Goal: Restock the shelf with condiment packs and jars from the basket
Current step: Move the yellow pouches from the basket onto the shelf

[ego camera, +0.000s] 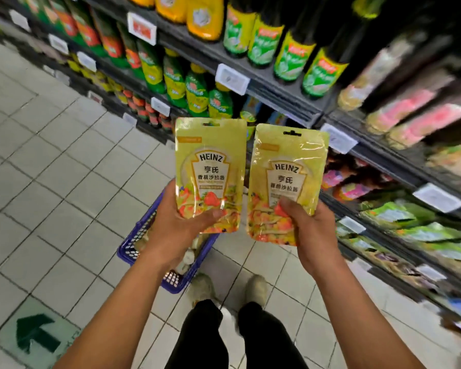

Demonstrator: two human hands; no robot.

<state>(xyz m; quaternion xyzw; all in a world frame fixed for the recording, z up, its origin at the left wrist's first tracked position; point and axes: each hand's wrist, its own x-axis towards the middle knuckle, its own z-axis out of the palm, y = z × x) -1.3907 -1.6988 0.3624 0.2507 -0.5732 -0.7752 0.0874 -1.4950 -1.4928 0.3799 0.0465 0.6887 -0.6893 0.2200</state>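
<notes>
I hold two yellow Heinz salad dressing packs upright in front of me. My left hand [181,222] grips the bottom of the left pack [210,166], thumb across its front. My right hand [312,230] grips the lower part of the right pack [288,177] the same way. Below my left hand a purple wire basket [133,246] stands on the tiled floor with several items in it, mostly hidden by my arm. The shelf [282,83] runs along the right, its tiers filled with bottles and packs.
Green and yellow sauce bottles [290,57] line the upper tier. Pink and green packs [410,230] fill the lower tiers at right. White price tags [232,78] hang on the shelf edges. My shoes [229,288] stand beside the basket. A green arrow [35,334] marks the floor.
</notes>
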